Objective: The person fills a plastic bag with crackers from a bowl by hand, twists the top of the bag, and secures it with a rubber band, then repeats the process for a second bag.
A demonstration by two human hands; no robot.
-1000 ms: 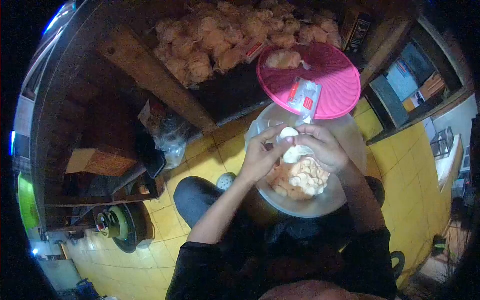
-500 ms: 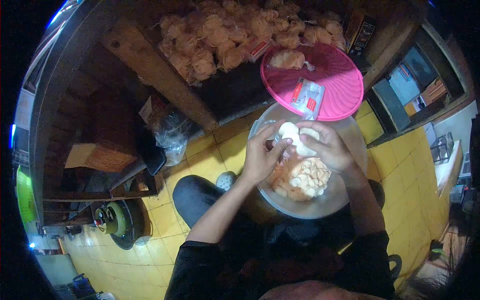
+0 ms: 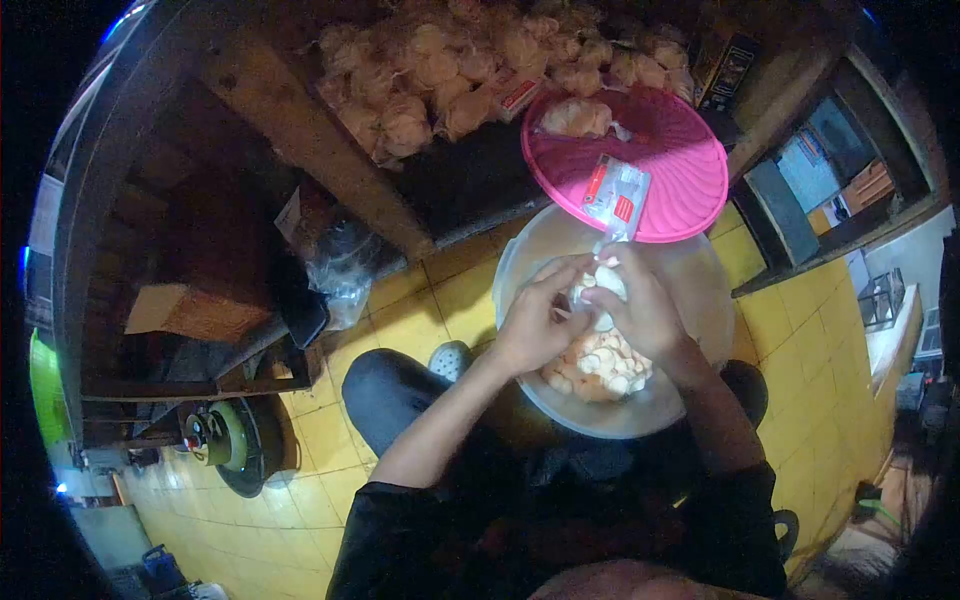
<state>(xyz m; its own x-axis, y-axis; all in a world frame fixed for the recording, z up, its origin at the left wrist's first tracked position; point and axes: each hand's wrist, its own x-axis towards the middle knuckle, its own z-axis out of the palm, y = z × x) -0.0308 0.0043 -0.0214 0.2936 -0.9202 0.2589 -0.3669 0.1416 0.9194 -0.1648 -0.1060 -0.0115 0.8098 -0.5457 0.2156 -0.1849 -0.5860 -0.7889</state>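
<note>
Both hands work close together over a large translucent tub [image 3: 705,370]. My left hand [image 3: 545,320] is closed, its fingers curled round what looks like a small clear plastic bag, mostly hidden by the fingers. Closed round several pale, flat, round crackers [image 3: 608,284], my right hand [image 3: 648,305] holds them against the left hand's fingers. Below the hands, a heap of similar crackers [image 3: 615,365] lies in the tub, with more orange-looking ones at its left side.
A pink ridged lid [image 3: 690,185] overlaps the tub's far rim, bearing a filled bag [image 3: 577,118] and a red-and-white plastic packet [image 3: 617,195]. Many filled bags [image 3: 430,75] are piled behind. At left stand a cardboard box [image 3: 195,310] and a green gas cylinder [image 3: 228,435].
My hands have drawn closer together, and the right hand's fingers have come down over the crackers. The crackers between the hands are now more covered.
</note>
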